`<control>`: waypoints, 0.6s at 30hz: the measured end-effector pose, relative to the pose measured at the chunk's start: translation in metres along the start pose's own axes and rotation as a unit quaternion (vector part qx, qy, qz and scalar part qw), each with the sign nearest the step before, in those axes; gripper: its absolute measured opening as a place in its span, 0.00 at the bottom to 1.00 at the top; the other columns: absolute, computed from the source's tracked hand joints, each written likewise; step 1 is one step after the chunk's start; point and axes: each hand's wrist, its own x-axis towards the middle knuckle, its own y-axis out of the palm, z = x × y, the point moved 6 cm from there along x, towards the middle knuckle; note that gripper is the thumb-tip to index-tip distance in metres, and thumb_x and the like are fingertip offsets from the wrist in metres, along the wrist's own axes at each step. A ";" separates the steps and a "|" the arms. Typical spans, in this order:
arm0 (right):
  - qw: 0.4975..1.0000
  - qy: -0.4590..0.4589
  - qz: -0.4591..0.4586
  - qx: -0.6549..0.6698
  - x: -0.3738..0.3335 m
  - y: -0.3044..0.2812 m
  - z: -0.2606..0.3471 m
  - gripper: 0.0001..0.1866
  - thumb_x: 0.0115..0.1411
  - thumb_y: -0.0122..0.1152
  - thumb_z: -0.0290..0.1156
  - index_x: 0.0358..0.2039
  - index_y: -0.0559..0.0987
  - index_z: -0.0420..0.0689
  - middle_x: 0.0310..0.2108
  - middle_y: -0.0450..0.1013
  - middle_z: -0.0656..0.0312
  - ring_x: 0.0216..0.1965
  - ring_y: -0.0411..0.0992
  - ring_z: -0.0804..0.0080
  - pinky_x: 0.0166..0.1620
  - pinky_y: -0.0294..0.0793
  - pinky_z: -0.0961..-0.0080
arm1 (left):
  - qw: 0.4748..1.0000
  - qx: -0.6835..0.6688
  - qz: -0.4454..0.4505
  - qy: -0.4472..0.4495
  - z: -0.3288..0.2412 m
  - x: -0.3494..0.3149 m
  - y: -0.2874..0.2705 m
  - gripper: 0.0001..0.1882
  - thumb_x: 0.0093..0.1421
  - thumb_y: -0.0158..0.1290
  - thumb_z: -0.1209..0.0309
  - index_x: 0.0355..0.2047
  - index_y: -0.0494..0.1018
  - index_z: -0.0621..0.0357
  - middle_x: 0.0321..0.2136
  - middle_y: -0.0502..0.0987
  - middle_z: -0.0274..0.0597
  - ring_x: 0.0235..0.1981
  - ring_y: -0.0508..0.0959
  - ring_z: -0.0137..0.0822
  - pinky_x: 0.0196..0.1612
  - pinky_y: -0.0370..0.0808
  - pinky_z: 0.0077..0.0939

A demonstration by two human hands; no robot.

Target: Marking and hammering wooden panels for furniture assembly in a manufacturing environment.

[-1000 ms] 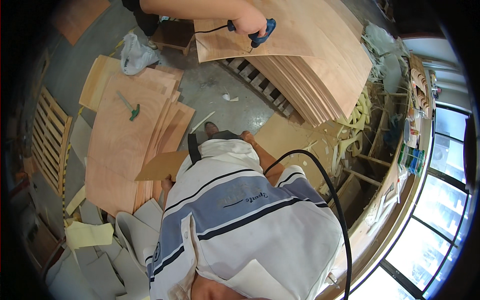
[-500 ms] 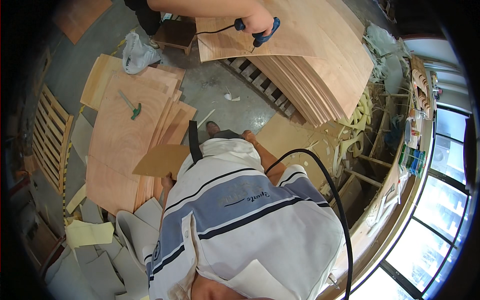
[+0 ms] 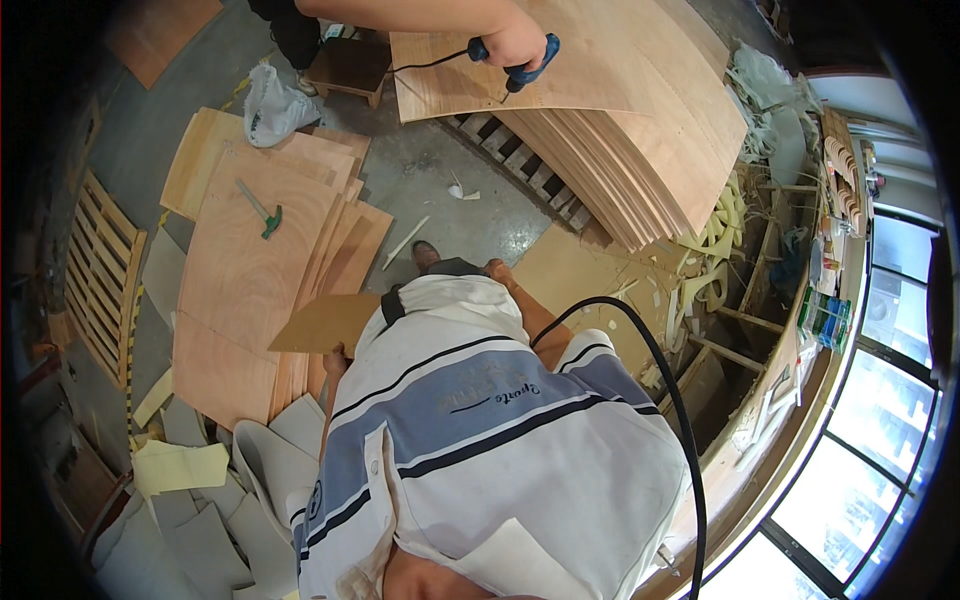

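My left hand [image 3: 338, 358], low beside my white shorts, closes on the edge of a thin brown board [image 3: 328, 322] with a curved outline. On the other side of my body my right hand [image 3: 497, 271] rests near my dark-covered knee, its fingers too small and partly hidden to read. A short black strap [image 3: 393, 308] lies at the waist of the shorts. At the top another person's hand [image 3: 517, 45] grips a blue corded power drill [image 3: 533, 70], its bit pointing down at the uppermost plywood sheet [image 3: 440, 75].
A stack of curved plywood sheets [image 3: 610, 170] stands on a pallet [image 3: 515, 160]. More sheets [image 3: 240, 290] lie left, bearing a green-headed hammer [image 3: 270, 222]. A black cable [image 3: 672, 385] arches at my right. Grey offcuts [image 3: 200, 540] and a slatted frame [image 3: 103, 270] are left.
The black strap, which stuck up before, has dropped toward my waist. The white strip by my shoe shows more fully. The brown board has shifted slightly; the drill stays almost in place.
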 end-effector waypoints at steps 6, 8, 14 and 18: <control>1.000 -0.003 -0.004 -0.009 0.003 0.003 -0.009 0.20 0.58 0.55 0.49 0.34 0.81 0.43 0.31 0.75 0.42 0.37 0.74 0.43 0.41 0.74 0.53 | 0.999 0.036 0.001 -0.015 -0.009 -0.014 0.004 0.06 0.53 0.52 0.74 0.26 0.73 0.66 0.22 0.72 0.39 0.23 0.71 0.32 0.27 0.68 0.33; 1.000 -0.010 -0.004 -0.007 0.007 0.005 -0.007 0.20 0.58 0.55 0.49 0.34 0.81 0.43 0.31 0.75 0.42 0.37 0.74 0.43 0.41 0.74 0.53 | 0.999 -0.012 0.012 -0.042 -0.001 -0.011 0.003 0.06 0.53 0.53 0.74 0.27 0.74 0.67 0.23 0.72 0.40 0.24 0.72 0.33 0.28 0.68 0.33; 1.000 -0.020 -0.005 -0.009 0.010 0.004 -0.009 0.20 0.58 0.55 0.48 0.33 0.81 0.43 0.31 0.75 0.42 0.36 0.74 0.43 0.40 0.74 0.52 | 0.996 -0.068 -0.009 -0.059 0.019 0.007 0.001 0.09 0.53 0.53 0.76 0.31 0.75 0.73 0.28 0.76 0.43 0.29 0.75 0.35 0.33 0.71 0.33; 0.994 0.100 -0.033 0.000 -0.067 -0.011 -0.062 0.20 0.58 0.55 0.48 0.33 0.81 0.43 0.30 0.75 0.43 0.36 0.74 0.43 0.40 0.74 0.52 | 0.989 0.123 0.082 -0.003 0.044 0.060 0.055 0.10 0.54 0.54 0.70 0.29 0.77 0.66 0.25 0.75 0.43 0.28 0.75 0.36 0.32 0.71 0.35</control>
